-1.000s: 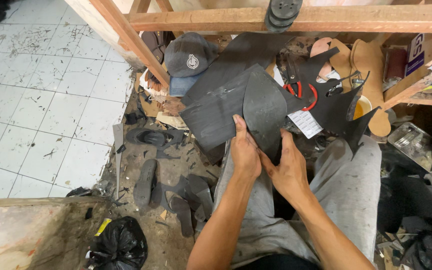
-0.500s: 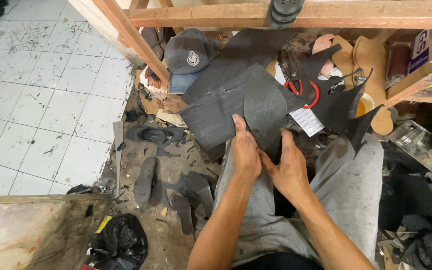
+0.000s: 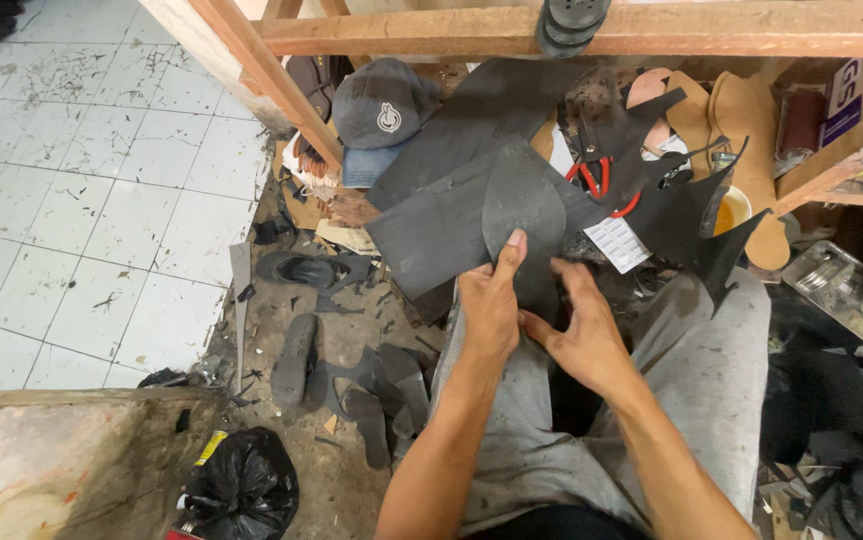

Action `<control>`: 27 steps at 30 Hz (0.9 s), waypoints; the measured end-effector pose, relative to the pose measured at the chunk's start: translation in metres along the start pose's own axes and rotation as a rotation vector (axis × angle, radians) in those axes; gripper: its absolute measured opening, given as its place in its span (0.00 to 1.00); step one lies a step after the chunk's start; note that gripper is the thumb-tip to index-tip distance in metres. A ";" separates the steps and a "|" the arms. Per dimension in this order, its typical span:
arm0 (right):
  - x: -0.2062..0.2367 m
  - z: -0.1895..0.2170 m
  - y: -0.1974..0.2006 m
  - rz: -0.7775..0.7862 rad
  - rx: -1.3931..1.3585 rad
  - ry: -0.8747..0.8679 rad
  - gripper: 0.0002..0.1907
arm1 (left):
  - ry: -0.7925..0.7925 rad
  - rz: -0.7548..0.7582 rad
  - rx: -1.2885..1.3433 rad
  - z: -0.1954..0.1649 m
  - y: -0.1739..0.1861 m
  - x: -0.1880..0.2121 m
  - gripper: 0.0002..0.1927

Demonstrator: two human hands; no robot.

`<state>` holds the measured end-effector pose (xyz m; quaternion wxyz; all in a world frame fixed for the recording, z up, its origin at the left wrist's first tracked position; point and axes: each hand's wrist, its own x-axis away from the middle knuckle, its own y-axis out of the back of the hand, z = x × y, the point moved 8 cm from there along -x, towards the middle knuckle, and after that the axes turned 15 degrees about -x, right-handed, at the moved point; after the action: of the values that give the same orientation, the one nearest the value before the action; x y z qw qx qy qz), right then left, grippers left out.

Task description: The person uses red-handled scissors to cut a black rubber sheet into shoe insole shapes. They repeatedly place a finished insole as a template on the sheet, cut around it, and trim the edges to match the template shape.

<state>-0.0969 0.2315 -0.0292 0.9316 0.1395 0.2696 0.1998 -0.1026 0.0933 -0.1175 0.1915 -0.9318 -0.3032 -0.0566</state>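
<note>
My left hand presses a dark sole-shaped rubber cutout flat onto a larger black rubber sheet, thumb up along the cutout. My right hand holds the lower edge of the same cutout and sheet, fingers curled beside the left. Both rest over my lap in grey trousers.
Red-handled pliers, tan sole shapes and black rubber offcuts lie ahead. A grey cap sits under a wooden beam. Dark soles and scraps litter the dirty floor; a black plastic bag lies lower left; white tiles left.
The rubber sheet with the cutout has shifted slightly; my left thumb now lies higher on the cutout and my right hand has opened a little.
</note>
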 end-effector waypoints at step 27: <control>-0.071 -0.011 0.076 -0.061 -0.679 -0.482 0.08 | -0.228 0.405 -0.501 -0.093 -0.021 0.073 0.19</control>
<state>-0.1808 0.2682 0.0212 0.9666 -0.1411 -0.0335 0.2111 -0.0553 0.1121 -0.0090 -0.0710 -0.9915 -0.1081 0.0144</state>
